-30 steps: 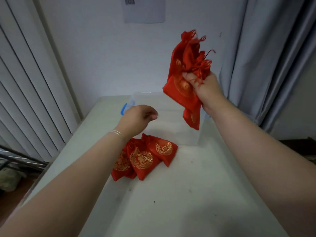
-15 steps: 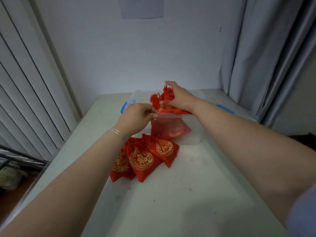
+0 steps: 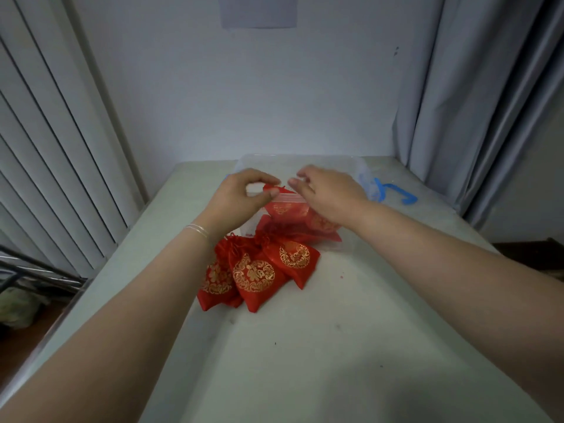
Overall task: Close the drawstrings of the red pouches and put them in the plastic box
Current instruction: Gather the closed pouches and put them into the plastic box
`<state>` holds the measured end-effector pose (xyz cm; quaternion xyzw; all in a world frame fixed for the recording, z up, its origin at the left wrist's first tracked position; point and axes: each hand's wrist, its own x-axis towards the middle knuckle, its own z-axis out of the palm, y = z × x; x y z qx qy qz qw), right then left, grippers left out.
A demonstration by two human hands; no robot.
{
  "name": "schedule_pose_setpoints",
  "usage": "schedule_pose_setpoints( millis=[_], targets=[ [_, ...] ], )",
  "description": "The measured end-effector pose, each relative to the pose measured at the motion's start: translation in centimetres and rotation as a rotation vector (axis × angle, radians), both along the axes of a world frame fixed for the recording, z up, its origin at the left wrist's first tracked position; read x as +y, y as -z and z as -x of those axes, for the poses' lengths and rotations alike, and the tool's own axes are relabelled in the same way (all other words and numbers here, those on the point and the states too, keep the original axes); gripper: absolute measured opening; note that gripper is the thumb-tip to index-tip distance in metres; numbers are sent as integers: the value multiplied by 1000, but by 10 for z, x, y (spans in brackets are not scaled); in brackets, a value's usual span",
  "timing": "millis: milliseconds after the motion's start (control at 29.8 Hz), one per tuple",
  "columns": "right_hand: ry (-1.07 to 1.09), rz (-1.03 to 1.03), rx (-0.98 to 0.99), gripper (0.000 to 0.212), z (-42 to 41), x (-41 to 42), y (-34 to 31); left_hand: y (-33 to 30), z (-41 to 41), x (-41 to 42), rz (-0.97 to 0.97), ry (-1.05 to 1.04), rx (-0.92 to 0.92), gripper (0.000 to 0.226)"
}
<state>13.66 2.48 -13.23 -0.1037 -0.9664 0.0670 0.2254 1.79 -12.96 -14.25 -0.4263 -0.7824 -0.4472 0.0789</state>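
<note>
Pale tabletop (image 3: 335, 346): satin pouches (image 3: 256, 270) beside clear box (image 3: 345, 166); left hand (image 3: 241, 196) loosely curled, right hand (image 3: 329, 190) relaxed.

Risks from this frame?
1. A red tassel sticks up above the plastic box rim by the left hand; it might snag as the hands withdraw.
2. Three pouches lie against the box front; the retreating right hand might nudge them.
</note>
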Motion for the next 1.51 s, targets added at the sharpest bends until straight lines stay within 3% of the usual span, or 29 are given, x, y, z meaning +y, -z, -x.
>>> schedule_pose_setpoints(
  millis=[67,101,202,235,302,403,538,672,739,840,941,1041,1109,1243,1310,1411,1512],
  targets=[
    [-215,-135,246,35,-16,-31,21,8,10,-23,-130,-276,102,8],
    [-234,-122,175,37,-19,-44,30,12,16,-32,-47,-351,130,12],
    [-19,141,-353,83,-12,-66,62,32,27,-49,628,-361,-5,53],
    [11,233,-423,98,-7,-71,70,37,27,-52,798,-311,-102,70],
    [27,315,-438,111,5,-77,79,44,25,-53,890,-197,-221,85],
    [33,300,-478,112,14,-87,87,47,25,-56,801,-90,-324,89],
    [13,311,-448,88,9,-84,89,50,23,-63,676,51,-514,92],
    [-46,323,-451,72,-1,-75,82,54,16,-60,579,131,-573,69],
    [-94,445,-415,64,-9,-70,70,53,15,-58,547,133,-586,54],
    [-269,823,-243,40,-25,-53,12,54,15,-60,470,136,-644,42],
    [-318,973,144,40,-40,-15,-67,51,7,-56,424,225,-754,39],
    [-263,748,332,40,-41,17,-94,34,-3,-51,304,307,-828,38],
    [-141,611,328,41,-30,33,-77,22,-8,-48,268,369,-856,38],
    [-63,623,137,36,-15,47,-30,-7,-18,-40,175,450,-835,41],
    [-47,596,7,49,-12,41,-16,-19,-21,-36,112,459,-824,42],
    [47,272,14,70,-7,38,-4,-34,-21,-29,-21,445,-808,40],
    [335,63,-16,63,-13,33,-3,-44,-18,-19,-117,414,-823,39]
  ],
)
